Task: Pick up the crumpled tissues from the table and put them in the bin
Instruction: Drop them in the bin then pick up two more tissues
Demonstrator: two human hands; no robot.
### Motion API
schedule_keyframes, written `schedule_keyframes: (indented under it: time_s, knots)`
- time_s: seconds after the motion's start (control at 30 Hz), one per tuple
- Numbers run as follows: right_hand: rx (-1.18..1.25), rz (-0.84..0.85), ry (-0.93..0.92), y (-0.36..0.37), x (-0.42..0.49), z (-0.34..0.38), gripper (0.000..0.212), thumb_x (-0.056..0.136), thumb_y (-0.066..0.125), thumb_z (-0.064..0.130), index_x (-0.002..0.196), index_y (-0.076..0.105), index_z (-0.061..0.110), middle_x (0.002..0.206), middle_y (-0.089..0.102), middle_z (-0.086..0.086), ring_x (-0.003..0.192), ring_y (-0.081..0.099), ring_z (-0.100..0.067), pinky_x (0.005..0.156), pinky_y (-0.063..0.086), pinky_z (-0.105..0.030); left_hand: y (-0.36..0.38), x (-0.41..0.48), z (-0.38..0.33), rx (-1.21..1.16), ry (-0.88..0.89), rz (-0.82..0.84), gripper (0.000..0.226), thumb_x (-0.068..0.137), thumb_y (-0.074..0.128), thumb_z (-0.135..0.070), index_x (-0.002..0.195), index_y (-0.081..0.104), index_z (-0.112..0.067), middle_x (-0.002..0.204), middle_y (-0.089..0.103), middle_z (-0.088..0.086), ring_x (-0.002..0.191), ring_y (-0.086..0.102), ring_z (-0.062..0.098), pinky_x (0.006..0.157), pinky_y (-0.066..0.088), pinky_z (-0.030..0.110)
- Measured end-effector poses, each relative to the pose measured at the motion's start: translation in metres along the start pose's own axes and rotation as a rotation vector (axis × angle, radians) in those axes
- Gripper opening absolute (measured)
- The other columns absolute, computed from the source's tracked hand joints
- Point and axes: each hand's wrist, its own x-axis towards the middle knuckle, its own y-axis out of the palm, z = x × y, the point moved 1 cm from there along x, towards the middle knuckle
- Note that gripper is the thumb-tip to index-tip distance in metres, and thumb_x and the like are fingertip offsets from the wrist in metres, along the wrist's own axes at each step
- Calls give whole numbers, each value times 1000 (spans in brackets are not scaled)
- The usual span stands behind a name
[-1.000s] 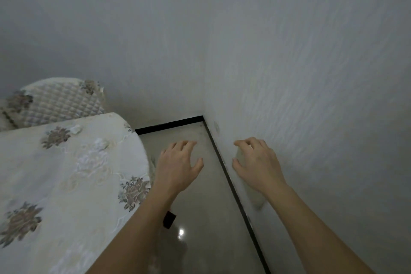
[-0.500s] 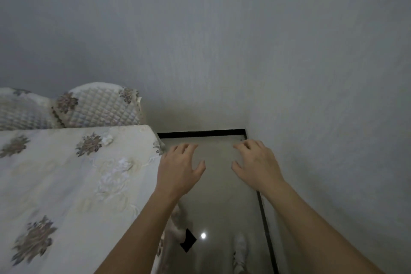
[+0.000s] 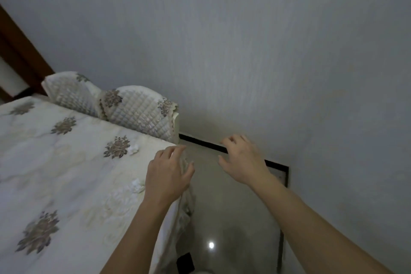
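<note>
Two small crumpled white tissues lie on the table with the cream, flower-patterned cloth point(image 3: 66, 162). The far tissue point(image 3: 134, 149) sits beside a brown flower motif, near the table's far right corner. The near tissue point(image 3: 138, 185) lies close to the right edge, just beside the left hand point(image 3: 166, 176).

Both hands are out, palms down, holding nothing. The left hand hovers over the table's right edge with its fingers loosely spread. The right hand point(image 3: 242, 162) hangs over the glossy grey floor point(image 3: 233, 218), fingers relaxed and slightly bent, well apart from the table.

Two chair backs in quilted white covers stand against the table's far edge, the left chair back point(image 3: 69, 93) touching the right chair back point(image 3: 140, 109). A strip of floor runs between the hanging cloth and the pale textured wall point(image 3: 266, 51), edged by a black skirting board point(image 3: 206, 143). One small black object point(image 3: 184, 262) lies on the floor by the cloth's hem. A brown wooden frame point(image 3: 20, 51) rises at far left.
</note>
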Motion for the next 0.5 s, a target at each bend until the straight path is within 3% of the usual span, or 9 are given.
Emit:
schedule_keyframes:
  time_s: [0.17, 0.5]
  knots:
    - [46, 60, -131, 22, 60, 14, 45, 92, 51, 41, 132, 51, 21, 123, 54, -3, 117, 47, -25, 89, 46, -42, 13, 20, 37, 56, -159, 29, 51, 86, 47, -49, 126, 60, -21, 120, 66, 1, 107, 59, 27, 80, 50, 40]
    - [5, 131, -363, 66, 203, 39, 38, 87, 53, 37, 120, 57, 19, 114, 56, -1, 107, 50, -25, 81, 45, -39, 53, 92, 111, -12, -453, -31, 52, 84, 51, -47, 126, 61, -19, 119, 66, 2, 110, 59, 29, 84, 52, 42]
